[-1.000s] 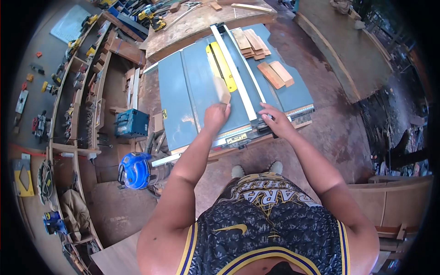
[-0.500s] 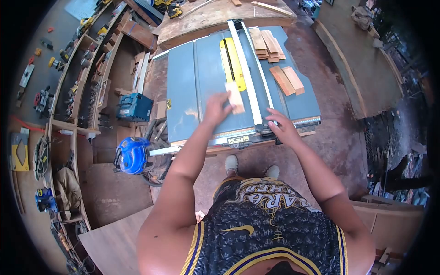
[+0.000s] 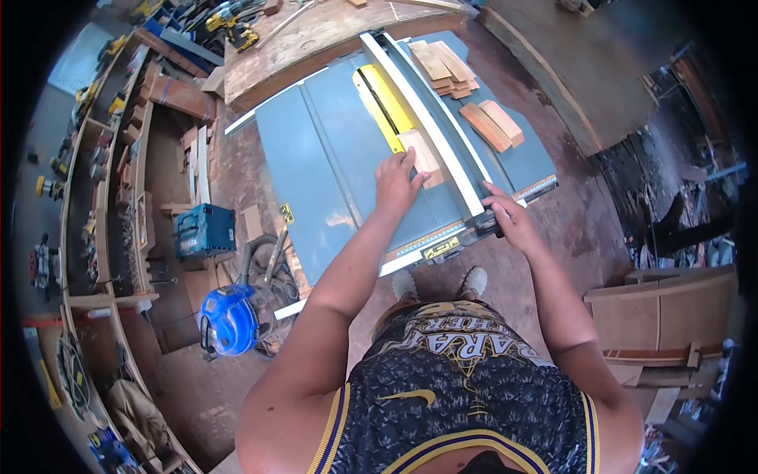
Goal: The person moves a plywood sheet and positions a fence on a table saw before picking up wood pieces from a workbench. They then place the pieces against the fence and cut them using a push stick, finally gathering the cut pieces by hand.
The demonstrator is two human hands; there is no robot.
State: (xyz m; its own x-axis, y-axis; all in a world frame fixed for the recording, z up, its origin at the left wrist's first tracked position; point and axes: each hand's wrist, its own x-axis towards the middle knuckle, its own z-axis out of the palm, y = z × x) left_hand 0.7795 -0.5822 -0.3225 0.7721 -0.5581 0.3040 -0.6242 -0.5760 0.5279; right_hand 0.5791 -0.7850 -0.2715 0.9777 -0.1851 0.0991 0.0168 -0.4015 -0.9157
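A short pale wood block [image 3: 424, 155] lies flat on the grey table saw top [image 3: 316, 189], just in front of the yellow insert plate [image 3: 380, 107] and close to the fence. My left hand [image 3: 399, 183] is closed on its left side, fingertips and thumb pressing its edge. My right hand [image 3: 509, 217] rests at the near end of the long rip fence [image 3: 430, 126], fingers stretched and partly apart, touching its edge. Beyond the fence, two wood pieces [image 3: 491, 126] lie side by side near a stack of thin wood pieces [image 3: 444, 67].
A wooden workbench [image 3: 292, 55] with a yellow drill [image 3: 241, 35] stands behind the saw. At left are a blue vacuum [image 3: 229, 320], a teal tool case [image 3: 204, 231] and shelves of tools. A large wood slab [image 3: 584, 71] lies at right.
My left hand has brought the wood block nearer the fence and against the insert plate. My right hand has settled onto the fence's near end. The view has rotated.
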